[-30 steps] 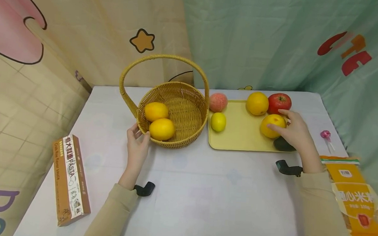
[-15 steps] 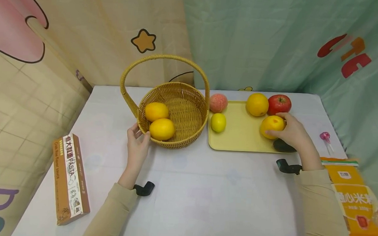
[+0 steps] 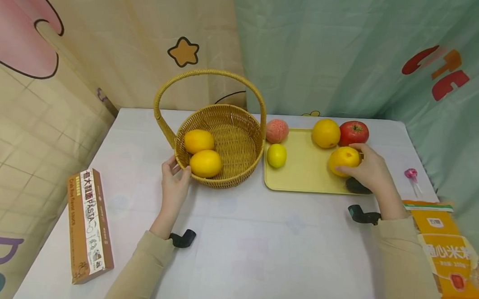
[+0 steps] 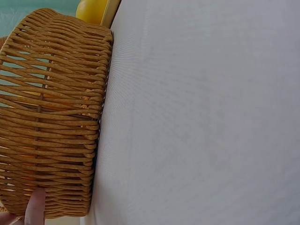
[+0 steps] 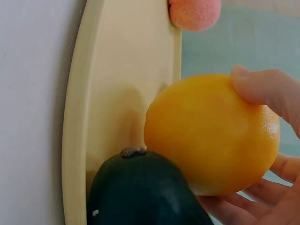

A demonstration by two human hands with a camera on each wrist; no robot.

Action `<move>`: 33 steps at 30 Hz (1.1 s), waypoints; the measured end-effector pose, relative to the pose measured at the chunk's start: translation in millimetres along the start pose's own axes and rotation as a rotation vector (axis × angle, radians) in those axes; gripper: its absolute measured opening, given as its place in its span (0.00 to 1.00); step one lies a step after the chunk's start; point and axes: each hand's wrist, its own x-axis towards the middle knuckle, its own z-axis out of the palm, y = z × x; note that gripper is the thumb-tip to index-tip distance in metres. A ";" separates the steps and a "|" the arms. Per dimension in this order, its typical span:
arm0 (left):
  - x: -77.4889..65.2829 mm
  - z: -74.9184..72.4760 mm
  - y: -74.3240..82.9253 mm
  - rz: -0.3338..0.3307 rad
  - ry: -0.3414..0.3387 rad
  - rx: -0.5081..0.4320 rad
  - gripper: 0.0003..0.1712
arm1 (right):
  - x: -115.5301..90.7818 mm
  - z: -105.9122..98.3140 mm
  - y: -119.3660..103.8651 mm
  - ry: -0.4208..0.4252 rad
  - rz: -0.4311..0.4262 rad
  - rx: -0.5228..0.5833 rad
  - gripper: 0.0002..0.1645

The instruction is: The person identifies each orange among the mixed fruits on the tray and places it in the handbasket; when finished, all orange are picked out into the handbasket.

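Observation:
On the left, my left hand (image 3: 173, 189) grips the near-left rim of a wicker basket (image 3: 239, 156), the thumb at the rim. A fingertip (image 4: 35, 206) presses its woven side. Two yellow-orange oval fruits (image 3: 205, 163) lie in the basket. My right hand (image 3: 369, 170) holds an orange (image 3: 344, 160) above the right part of a yellow tray (image 3: 303, 175). In the right wrist view the thumb lies over the orange (image 5: 211, 136), with fingers behind and under it. Close beside it lies an avocado (image 5: 136, 192), dark green.
A second orange (image 3: 326, 133) and a red apple (image 3: 353, 133) sit at the tray's back. A pink round fruit (image 3: 277, 130) and a lemon (image 3: 276, 155) are at its left. A pasta box (image 3: 90, 225), lollipop (image 3: 411, 174) and orange packet (image 3: 445, 253) lie at the sides.
The fingers of my right hand have closed around the orange, and it has shifted very slightly left. My left hand stays at the basket rim.

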 end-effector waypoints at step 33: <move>-0.4 0.4 0.0 0.017 0.002 0.010 0.33 | -11.8 68.0 -77.4 0.040 -0.181 0.789 0.39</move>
